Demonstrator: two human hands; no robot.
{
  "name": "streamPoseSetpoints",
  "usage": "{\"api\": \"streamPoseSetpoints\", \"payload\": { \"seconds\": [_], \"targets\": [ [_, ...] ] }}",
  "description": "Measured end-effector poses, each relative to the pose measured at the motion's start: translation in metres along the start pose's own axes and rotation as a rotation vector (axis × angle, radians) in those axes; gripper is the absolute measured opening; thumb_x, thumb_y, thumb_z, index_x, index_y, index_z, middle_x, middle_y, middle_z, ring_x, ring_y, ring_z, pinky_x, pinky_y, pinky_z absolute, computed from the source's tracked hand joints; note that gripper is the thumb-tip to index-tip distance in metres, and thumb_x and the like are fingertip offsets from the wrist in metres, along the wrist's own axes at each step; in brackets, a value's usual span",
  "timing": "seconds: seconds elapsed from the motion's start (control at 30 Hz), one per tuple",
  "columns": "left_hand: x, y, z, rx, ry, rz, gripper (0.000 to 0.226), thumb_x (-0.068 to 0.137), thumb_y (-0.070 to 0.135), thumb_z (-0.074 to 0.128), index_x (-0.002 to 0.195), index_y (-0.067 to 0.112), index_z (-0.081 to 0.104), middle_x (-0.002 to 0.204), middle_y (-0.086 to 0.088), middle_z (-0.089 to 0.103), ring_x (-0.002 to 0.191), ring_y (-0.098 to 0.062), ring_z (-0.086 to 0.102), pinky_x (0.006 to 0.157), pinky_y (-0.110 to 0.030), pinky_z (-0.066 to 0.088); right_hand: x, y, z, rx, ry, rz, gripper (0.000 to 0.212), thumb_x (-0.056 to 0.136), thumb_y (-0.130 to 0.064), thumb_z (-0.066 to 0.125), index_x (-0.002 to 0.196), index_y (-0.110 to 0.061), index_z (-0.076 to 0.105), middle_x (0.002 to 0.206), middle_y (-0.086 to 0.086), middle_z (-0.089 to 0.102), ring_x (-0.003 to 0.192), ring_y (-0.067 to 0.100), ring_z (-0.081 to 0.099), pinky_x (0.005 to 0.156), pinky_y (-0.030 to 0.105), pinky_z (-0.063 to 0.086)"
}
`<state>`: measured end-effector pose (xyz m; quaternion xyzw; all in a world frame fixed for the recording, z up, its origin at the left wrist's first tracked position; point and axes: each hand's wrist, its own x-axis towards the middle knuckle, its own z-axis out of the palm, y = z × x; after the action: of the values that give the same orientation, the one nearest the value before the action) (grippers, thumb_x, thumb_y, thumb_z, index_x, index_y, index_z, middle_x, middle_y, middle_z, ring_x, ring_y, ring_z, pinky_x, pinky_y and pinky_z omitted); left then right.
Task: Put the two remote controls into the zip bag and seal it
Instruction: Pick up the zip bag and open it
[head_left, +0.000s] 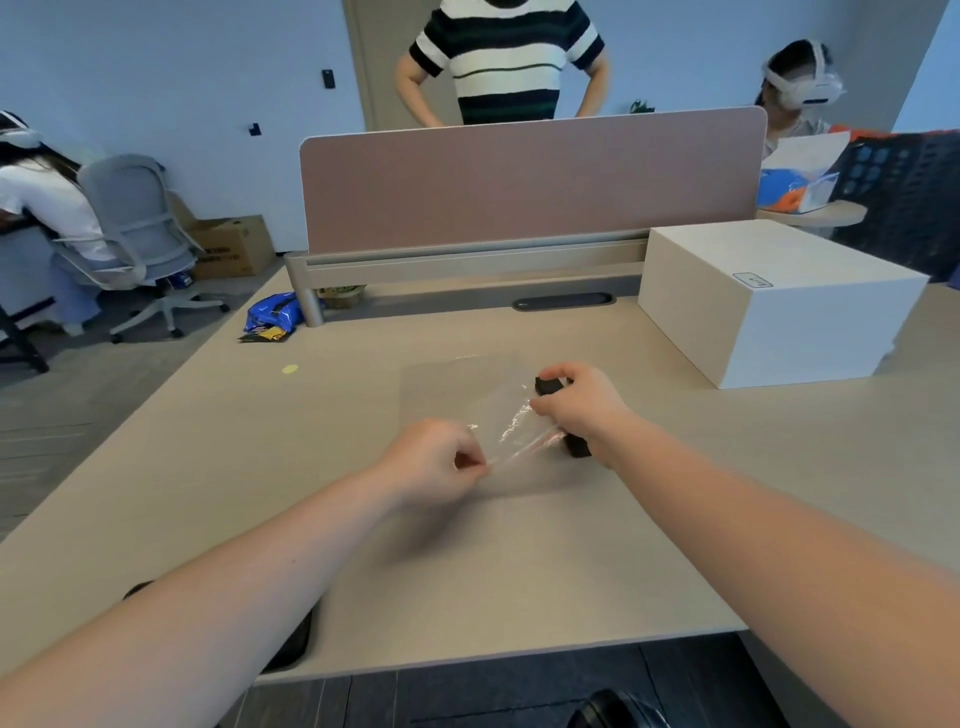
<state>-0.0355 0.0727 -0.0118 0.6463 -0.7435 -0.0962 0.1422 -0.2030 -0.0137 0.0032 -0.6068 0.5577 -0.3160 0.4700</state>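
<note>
A clear zip bag (457, 395) lies flat on the beige desk (208, 467), its near edge lifted. My left hand (434, 460) pinches that near edge between thumb and finger. My right hand (582, 402) grips a black remote control (549, 385) at the bag's right side; the remote's far end shows above my fingers and its near end (577, 446) below my wrist. The hand hides its middle. I see only this one remote, and I cannot tell whether a second lies under the hand.
A white box (779, 301) stands at the back right of the desk. A pink divider panel (530, 182) closes the far edge, with a person standing behind it. A small yellow dot (290, 369) marks the desk to the left. A dark object (291, 644) sits at the near edge.
</note>
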Motion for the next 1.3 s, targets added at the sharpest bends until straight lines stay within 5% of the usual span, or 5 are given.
{"api": "streamPoseSetpoints", "payload": {
  "seconds": [0.2, 0.37, 0.5, 0.77, 1.3],
  "targets": [
    [0.009, 0.000, 0.000, -0.059, 0.154, -0.113, 0.013, 0.087, 0.025, 0.061, 0.082, 0.015, 0.068, 0.085, -0.006, 0.067, 0.086, -0.026, 0.061, 0.077, -0.037, 0.051, -0.005, -0.006, -0.001, -0.036, 0.145, -0.017, 0.047, 0.085, -0.041, 0.063, 0.121, -0.017, 0.047, 0.105, -0.001, 0.048, 0.087, 0.020, 0.050, 0.078, 0.031, 0.044],
    [0.018, 0.003, 0.006, -0.249, 0.203, -0.185, 0.015, 0.087, 0.021, 0.062, 0.074, 0.016, 0.057, 0.076, -0.005, 0.063, 0.076, -0.027, 0.058, 0.072, -0.035, 0.047, -0.017, 0.004, 0.000, -0.023, -0.032, 0.104, 0.046, 0.080, -0.058, 0.061, 0.091, -0.014, 0.055, 0.072, 0.003, 0.059, 0.058, 0.016, 0.050, 0.051, 0.025, 0.038],
    [0.019, 0.007, 0.011, -0.355, 0.205, -0.223, 0.014, 0.086, 0.013, 0.061, 0.073, 0.015, 0.058, 0.073, -0.001, 0.067, 0.069, -0.022, 0.058, 0.070, -0.032, 0.048, -0.023, 0.016, 0.009, 0.202, 0.141, 0.036, 0.069, 0.077, -0.044, 0.073, 0.129, -0.019, 0.035, 0.106, 0.005, 0.058, 0.072, 0.022, 0.065, 0.049, 0.024, 0.047],
    [0.021, 0.003, 0.018, -0.380, 0.233, -0.223, 0.035, 0.085, 0.010, 0.062, 0.058, 0.027, 0.049, 0.070, 0.000, 0.067, 0.074, -0.026, 0.066, 0.072, -0.033, 0.051, -0.031, 0.019, 0.024, 0.167, -0.207, 0.176, 0.042, 0.086, -0.044, 0.064, 0.094, -0.003, 0.063, 0.085, 0.016, 0.068, 0.068, 0.023, 0.063, 0.056, 0.025, 0.053],
    [0.029, -0.003, 0.019, -0.317, 0.322, -0.330, 0.016, 0.087, 0.005, 0.052, 0.076, 0.016, 0.048, 0.080, -0.011, 0.064, 0.082, -0.032, 0.062, 0.075, -0.039, 0.048, -0.021, 0.023, 0.028, -0.087, -0.068, 0.044, 0.028, 0.084, -0.006, 0.056, 0.056, -0.014, 0.058, 0.057, 0.001, 0.064, 0.061, 0.018, 0.056, 0.061, 0.027, 0.050]
  ]
}}
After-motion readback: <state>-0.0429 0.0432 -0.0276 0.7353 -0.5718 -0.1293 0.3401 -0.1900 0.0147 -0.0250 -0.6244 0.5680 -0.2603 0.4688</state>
